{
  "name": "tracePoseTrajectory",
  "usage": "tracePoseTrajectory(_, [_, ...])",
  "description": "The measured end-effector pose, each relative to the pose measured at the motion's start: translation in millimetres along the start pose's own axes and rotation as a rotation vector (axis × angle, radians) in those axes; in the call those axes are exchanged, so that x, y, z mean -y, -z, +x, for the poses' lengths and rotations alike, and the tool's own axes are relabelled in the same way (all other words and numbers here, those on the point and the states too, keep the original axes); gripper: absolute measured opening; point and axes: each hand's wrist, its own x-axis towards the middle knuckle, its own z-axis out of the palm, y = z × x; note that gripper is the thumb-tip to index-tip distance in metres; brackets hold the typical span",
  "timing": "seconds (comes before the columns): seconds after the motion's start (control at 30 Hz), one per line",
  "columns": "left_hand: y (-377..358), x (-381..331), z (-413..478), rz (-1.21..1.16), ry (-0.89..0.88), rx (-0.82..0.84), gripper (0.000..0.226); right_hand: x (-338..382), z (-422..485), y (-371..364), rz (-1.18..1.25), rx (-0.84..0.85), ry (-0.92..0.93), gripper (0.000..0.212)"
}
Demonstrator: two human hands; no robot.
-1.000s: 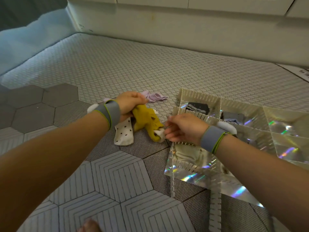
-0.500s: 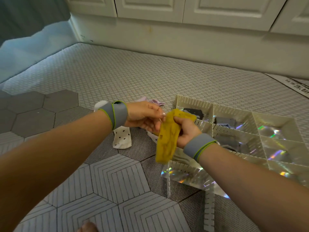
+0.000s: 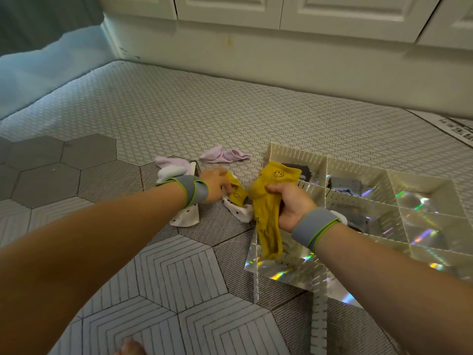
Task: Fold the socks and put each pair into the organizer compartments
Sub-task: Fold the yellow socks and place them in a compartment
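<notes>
Roughly a third done, I'd say: some compartments of the slotted plastic organizer (image 3: 297, 156) hold dark folded pairs (image 3: 343, 185), while dotted socks (image 3: 184, 219) and lilac socks (image 3: 222, 155) lie loose on the woven mat (image 3: 179, 111). The right hand (image 3: 291, 204) has its fingers clamped round a ribbed yellow sock (image 3: 268, 226) with a smiley cuff, hanging limp over the organizer's near edge. The left hand (image 3: 216, 184) reaches down to the second sock (image 3: 239, 196) on the mat, fingertips on it, though whether they pinch I cannot tell.
</notes>
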Motion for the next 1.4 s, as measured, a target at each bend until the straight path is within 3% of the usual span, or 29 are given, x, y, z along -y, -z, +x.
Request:
tracePoseTrajectory(0.13, [-12, -4, 12, 0.274, -0.054, 0.130, 0.045, 1, 7, 5, 0.063, 0.005, -0.024, 0.033])
tracePoseTrajectory(0.27, [-10, -10, 19, 0.395, -0.105, 0.062, 0.046, 2, 15, 11, 0.126, 0.036, -0.018, 0.044])
tracePoseTrajectory(0.4, [0, -15, 13, -0.119, 0.036, -0.212, 0.032, 5, 20, 16, 0.157, 0.038, -0.002, 0.040])
tracePoseTrajectory(0.5, [16, -18, 6, -0.369, 0.133, -0.314, 0.036, 6, 18, 16, 0.142, 0.023, 0.013, 0.031])
tracePoseTrajectory(0.57, [26, -22, 2, -0.511, 0.151, -0.314, 0.050, 7, 17, 15, 0.126, 0.005, 0.022, 0.031])
tracePoseTrajectory(0.63, [34, -24, -1, -0.803, 0.202, -0.257, 0.054, 6, 16, 14, 0.114, -0.005, 0.029, 0.034])
tracePoseTrajectory(0.7, [43, -26, -7, -1.140, 0.247, -0.123, 0.041, 6, 14, 12, 0.098, -0.014, 0.040, 0.035])
tracePoseTrajectory(0.77, [47, -25, -10, -1.231, 0.255, -0.093, 0.025, 6, 13, 12, 0.074, -0.028, 0.062, 0.036])
tracePoseTrajectory(0.97, [46, -28, -16, -1.088, 0.217, -0.213, 0.027, 9, 10, 10, 0.015, -0.057, 0.101, 0.042])
tracePoseTrajectory(1.13, [50, -38, -20, -0.963, 0.168, -0.275, 0.028, 13, 2, 7, 0.021, -0.011, 0.127, 0.030])
tracePoseTrajectory(1.27, [48, -50, -23, -0.629, 0.133, -0.418, 0.034, 11, 0, 2, 0.024, 0.026, 0.187, 0.037])
tracePoseTrajectory(1.4, [39, -73, -31, -0.439, 0.034, -0.419, 0.027, 6, 2, -4, 0.046, 0.109, 0.215, 0.042])
